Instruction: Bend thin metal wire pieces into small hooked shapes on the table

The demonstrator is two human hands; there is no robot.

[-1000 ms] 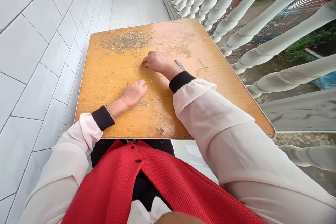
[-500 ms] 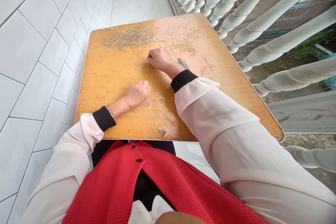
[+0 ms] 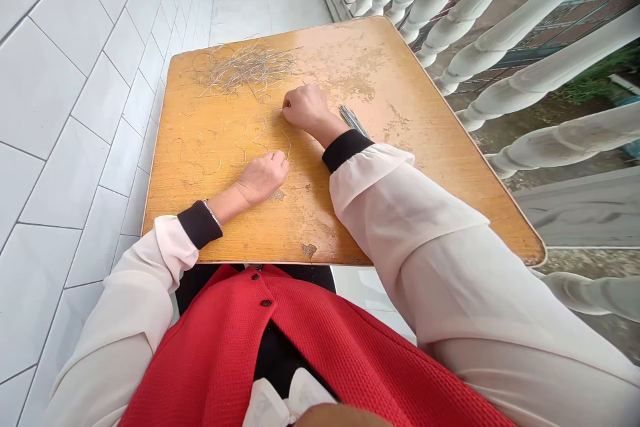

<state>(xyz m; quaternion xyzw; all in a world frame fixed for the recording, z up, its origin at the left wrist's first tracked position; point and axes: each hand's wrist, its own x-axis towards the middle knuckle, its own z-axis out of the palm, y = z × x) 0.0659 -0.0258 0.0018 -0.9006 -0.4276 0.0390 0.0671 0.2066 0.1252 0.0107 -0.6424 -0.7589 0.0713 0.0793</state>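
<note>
Both hands are over the wooden table (image 3: 340, 213). My left hand (image 3: 263, 177) is closed with its fingertips pinched on one end of a thin curved wire (image 3: 289, 140). Farther forward, my right hand (image 3: 304, 107) is closed too, near the wire's other end, which its fingers hide. Several loose bent wires (image 3: 240, 140) lie flat to the left of the hands. A tangled heap of thin wires (image 3: 250, 70) rests at the far left of the table. Just beyond my right wrist is a bundle of straight grey wires (image 3: 353, 120), partly covered by the cuff.
A white tiled wall (image 3: 65, 120) runs along the left side. White balusters (image 3: 540, 80) stand close to the table's right edge. The table top has worn patches (image 3: 309, 251) near its front edge.
The view has shifted slightly. Both hands keep nearly the same places and stay closed; no other clear change shows.
</note>
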